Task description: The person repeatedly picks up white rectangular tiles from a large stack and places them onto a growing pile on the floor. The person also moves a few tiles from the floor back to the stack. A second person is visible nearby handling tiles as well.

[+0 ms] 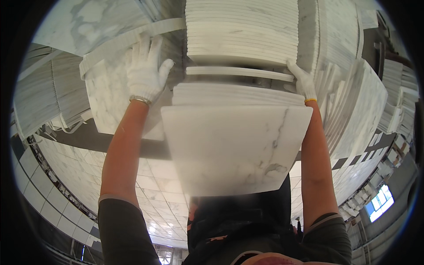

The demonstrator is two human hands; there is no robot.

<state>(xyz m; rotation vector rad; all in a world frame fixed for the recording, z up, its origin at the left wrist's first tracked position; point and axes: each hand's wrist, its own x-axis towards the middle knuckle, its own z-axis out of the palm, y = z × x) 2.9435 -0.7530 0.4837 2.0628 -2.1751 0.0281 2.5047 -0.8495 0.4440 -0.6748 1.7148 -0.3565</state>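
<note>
A stack of white marble tiles with grey veins [234, 145] juts toward me, its near face filling the middle of the view. My left hand [145, 68], in a white glove, lies flat with fingers spread on a marble slab [110, 101] to the left of the stack. My right hand [302, 81], also gloved, grips the far right edge of a single tile [238, 71] that sits between the lower stack and a taller pile of tiles [240, 31] behind it. Both forearms reach forward from the lower edge.
More marble slabs lean at the right [353, 106] and upper left [88, 24]. Stacked tiles stand at the far left [42, 97]. A floor of pale square tiles [79, 163] spreads below. A dark garment [243, 221] covers the lower middle.
</note>
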